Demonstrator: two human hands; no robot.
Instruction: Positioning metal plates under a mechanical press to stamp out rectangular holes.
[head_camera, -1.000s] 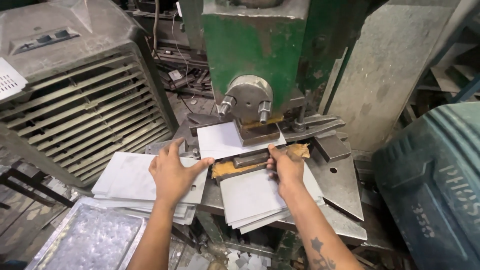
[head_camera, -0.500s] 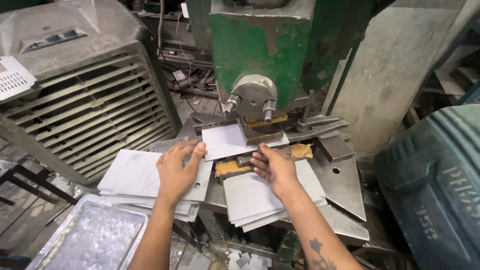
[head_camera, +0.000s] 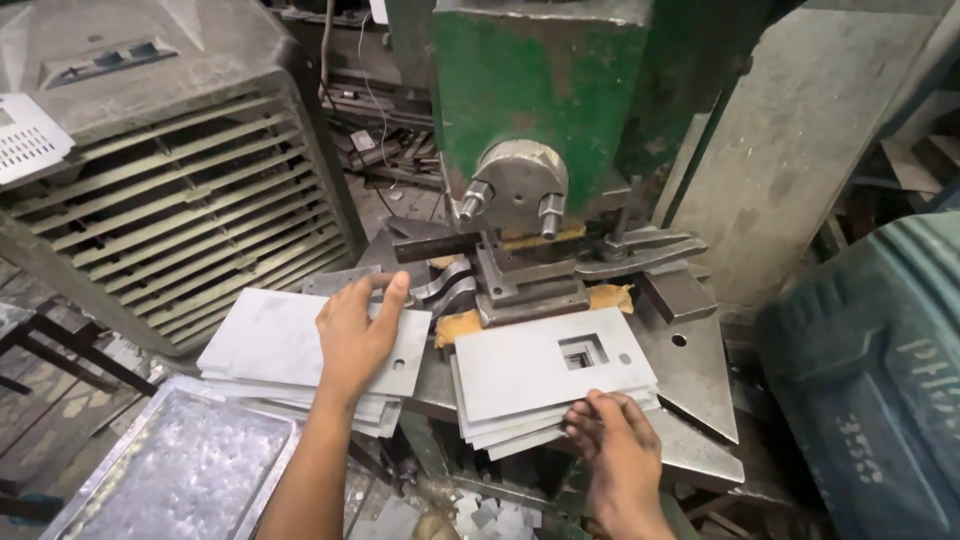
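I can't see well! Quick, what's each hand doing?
Left hand: open, flat on the left sheet stack.
Right hand: open, fingers touching the punched sheet stack.

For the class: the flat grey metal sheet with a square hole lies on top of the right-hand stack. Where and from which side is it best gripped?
Probably by the near edge of the flat grey metal sheet with the square hole, from the person's side. That edge overhangs the fanned stack of grey sheets below, where the right hand sits, so fingers can pinch it. The far edge lies against the green press tooling.
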